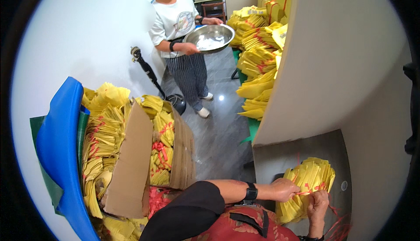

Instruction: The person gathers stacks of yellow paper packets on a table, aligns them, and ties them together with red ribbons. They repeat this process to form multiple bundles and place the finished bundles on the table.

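Observation:
A thick bundle of yellow paper sheets [305, 178] lies on a dark grey surface at the lower right, with red plastic ribbon [306, 192] across it. My left hand [286, 189] pinches the ribbon at the bundle's left part. Close by on the right, my right hand [318, 200] has its fingers closed on the ribbon too, against the bundle. Loose red ribbon strands [338, 229] trail beside my right wrist. The fingertips of both hands are partly hidden.
A large cardboard box [183, 149] of tied yellow bundles stands left, near a blue sheet [60, 136]. Another person [177, 21] holds a steel basin [211, 37] on the tiled floor. More yellow bundles [257, 60] line the far side of a pale partition [321, 60].

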A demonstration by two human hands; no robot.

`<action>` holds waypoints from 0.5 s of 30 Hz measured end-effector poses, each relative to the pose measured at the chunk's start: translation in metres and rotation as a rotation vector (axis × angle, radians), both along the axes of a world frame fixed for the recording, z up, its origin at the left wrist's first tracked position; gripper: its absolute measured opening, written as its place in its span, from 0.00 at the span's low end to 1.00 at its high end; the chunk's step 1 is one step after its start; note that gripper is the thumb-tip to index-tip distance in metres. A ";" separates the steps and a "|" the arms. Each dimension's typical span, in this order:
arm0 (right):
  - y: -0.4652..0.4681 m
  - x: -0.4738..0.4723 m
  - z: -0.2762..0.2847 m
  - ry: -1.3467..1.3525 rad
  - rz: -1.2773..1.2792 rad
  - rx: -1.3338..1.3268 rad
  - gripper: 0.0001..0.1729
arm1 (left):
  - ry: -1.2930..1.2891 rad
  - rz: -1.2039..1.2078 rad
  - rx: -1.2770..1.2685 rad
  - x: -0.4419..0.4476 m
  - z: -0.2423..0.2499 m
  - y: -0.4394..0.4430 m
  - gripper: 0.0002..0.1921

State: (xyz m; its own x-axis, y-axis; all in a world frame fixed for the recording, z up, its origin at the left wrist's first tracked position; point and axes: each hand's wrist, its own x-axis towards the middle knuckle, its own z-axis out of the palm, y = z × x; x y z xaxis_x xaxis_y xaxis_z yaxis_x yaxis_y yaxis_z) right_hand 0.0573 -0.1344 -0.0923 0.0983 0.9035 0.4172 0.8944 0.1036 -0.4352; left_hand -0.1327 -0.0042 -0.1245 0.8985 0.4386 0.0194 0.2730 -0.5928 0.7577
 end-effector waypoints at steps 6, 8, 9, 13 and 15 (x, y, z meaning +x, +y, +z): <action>0.004 0.000 0.003 0.085 -0.028 -0.110 0.08 | 0.005 -0.014 0.056 -0.002 0.005 0.000 0.05; 0.005 0.002 0.006 0.054 -0.037 -0.144 0.08 | -0.001 -0.013 0.039 -0.002 0.010 0.000 0.05; 0.006 0.003 0.008 0.080 -0.047 -0.197 0.07 | 0.040 -0.004 0.051 -0.002 0.013 0.000 0.05; 0.007 0.005 0.012 0.067 -0.065 -0.253 0.06 | 0.064 -0.038 0.062 -0.002 0.025 0.003 0.07; 0.007 0.006 0.012 0.073 -0.029 -0.236 0.04 | -0.032 -0.007 -0.069 -0.001 0.033 0.003 0.06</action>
